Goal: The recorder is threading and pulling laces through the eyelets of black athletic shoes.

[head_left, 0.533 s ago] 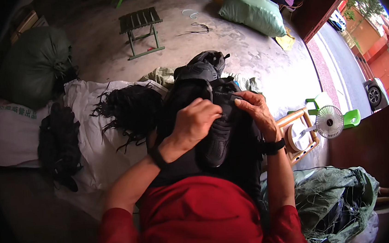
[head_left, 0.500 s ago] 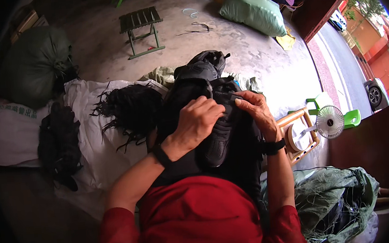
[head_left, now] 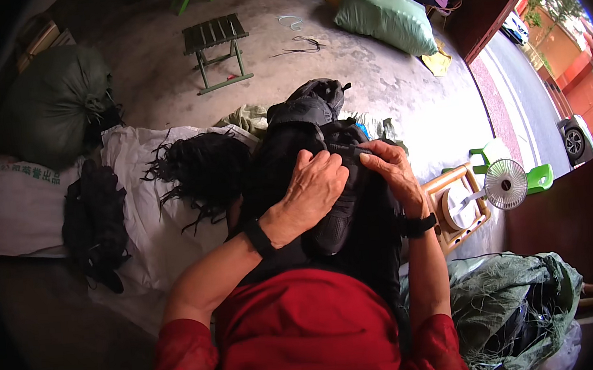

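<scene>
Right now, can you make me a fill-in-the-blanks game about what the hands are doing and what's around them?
1. Both hands rest on a black ____ on the lap.
2. The left hand wears a black ____ at its wrist.
3. The small fan stands on the person's ____ side.
4. The folding stool has ____ legs.

Missing words: shoe; band; right; green

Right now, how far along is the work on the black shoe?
Done: can't tell; a black tangle of strands lies on the white sheet. In hand: left hand and right hand hold the black shoe in the lap. Left: more dark shoes piled ahead.
</scene>
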`<state>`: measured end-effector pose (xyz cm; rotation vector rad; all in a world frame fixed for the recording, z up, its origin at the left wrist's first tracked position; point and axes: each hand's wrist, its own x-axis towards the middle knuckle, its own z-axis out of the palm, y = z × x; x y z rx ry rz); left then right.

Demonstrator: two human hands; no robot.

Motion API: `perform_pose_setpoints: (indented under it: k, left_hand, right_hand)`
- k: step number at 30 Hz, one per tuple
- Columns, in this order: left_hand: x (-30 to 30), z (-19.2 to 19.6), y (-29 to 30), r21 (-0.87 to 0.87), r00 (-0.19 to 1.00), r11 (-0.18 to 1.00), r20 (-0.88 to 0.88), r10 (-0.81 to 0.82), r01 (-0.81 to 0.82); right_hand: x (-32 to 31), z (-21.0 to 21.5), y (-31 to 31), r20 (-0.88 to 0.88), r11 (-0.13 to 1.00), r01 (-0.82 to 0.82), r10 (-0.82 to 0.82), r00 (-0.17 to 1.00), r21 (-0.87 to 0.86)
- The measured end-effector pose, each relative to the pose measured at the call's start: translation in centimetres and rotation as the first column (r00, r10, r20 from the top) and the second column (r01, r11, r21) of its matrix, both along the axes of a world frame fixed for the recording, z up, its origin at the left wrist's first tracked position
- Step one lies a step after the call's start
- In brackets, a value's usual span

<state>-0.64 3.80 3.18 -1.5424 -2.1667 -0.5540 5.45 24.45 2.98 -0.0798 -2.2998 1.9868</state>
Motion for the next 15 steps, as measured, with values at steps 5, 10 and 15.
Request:
perform_pose_setpoints:
  k: [5, 10, 15]
  left_hand:
    - [-0.2, -0.9, -0.6, 0.036, 0.981, 0.998, 0.186, -0.050, 0.045]
    - [0.5, -1.8, -0.5, 0.220, 0.957, 0.975, 0.289, -0.034, -0.032]
    - [-0.6, -1.1, 0.2, 0.252, 0.934, 0.966, 0.332, -0.135, 0.051]
  right_hand:
    - [0.0, 0.3, -0.2, 0.001, 0.999, -0.003, 0.003, 1.000, -0.048]
    - [-0.1, -0.1, -0.2, -0.003, 0.998, -0.006, 0.006, 1.000, -0.068]
    - [0.1, -0.1, 0.0, 0.009, 0.997, -0.022, 0.023, 1.000, -0.076]
